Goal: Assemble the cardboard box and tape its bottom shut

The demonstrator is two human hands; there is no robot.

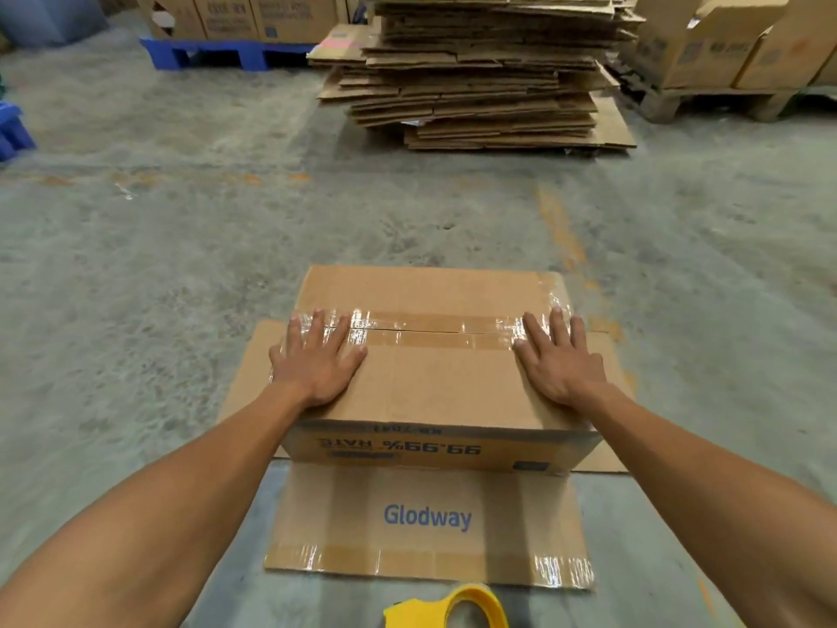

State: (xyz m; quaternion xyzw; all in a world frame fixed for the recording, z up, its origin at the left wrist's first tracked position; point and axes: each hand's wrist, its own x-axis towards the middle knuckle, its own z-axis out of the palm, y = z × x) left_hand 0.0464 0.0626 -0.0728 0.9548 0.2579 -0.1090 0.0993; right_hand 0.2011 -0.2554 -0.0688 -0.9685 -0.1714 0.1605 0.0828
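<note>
- The brown corrugated cardboard box sits upside down on the concrete floor, right in front of the person, its printed lettering reading inverted on the near side.
- The left hand lies flat and spread on the left part of the box's upturned bottom, gripping nothing, fingertips reaching onto the tape.
- The right hand mirrors it on the right part, palm down, fingers splayed and empty.
- A strip of clear glossy packing tape runs along the seam between the two bottom flaps, from one hand to the other; a thin dark slit of the seam shows through it.
- The box's open flaps spread on the floor around it; the near flap carries blue "Glodway" lettering and old shiny tape along its edge.
- A yellow plastic tape dispenser lies near that flap's edge, cut off by the frame's bottom.
- Well beyond the box stands a tall, ragged stack of flattened cardboard sheets.
- A blue plastic pallet carries printed cartons at far left; further cartons rest on a wooden pallet at far right.
</note>
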